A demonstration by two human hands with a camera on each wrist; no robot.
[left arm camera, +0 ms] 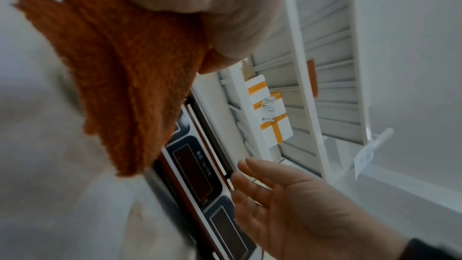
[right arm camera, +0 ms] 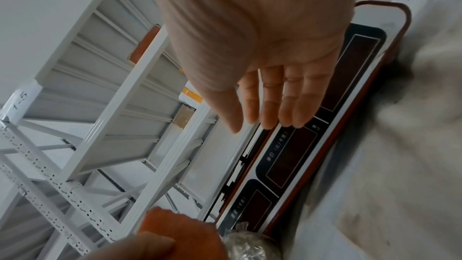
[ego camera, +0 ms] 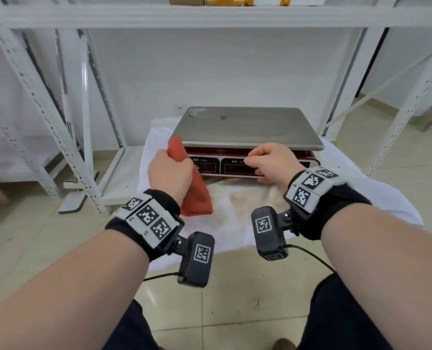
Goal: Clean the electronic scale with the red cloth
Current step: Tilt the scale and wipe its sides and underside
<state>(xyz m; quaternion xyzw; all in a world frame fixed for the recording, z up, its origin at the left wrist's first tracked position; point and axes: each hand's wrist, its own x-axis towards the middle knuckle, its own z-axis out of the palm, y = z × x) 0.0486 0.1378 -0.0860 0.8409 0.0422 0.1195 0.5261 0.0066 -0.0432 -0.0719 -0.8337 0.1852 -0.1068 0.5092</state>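
Observation:
The electronic scale (ego camera: 245, 127) has a steel platform and a red body, and it stands on a white sheet on the floor. Its dark display panel (right arm camera: 292, 155) faces me. My left hand (ego camera: 170, 173) grips the folded red cloth (ego camera: 196, 195) at the scale's front left corner, and the cloth hangs down to the sheet. From the left wrist the cloth (left arm camera: 120, 78) droops from my fist (left arm camera: 212, 17). My right hand (right arm camera: 270, 106) hovers with straight fingers just in front of the display and holds nothing; the head view shows it (ego camera: 267, 162) at the front centre-right.
The white sheet (ego camera: 235, 223) has a brownish stain in front of the scale. White metal shelving posts (ego camera: 45, 117) stand left and right, with a shelf (ego camera: 209, 16) overhead carrying taped boxes. A shiny crumpled thing (right arm camera: 245, 244) lies beside the cloth. Tiled floor surrounds the sheet.

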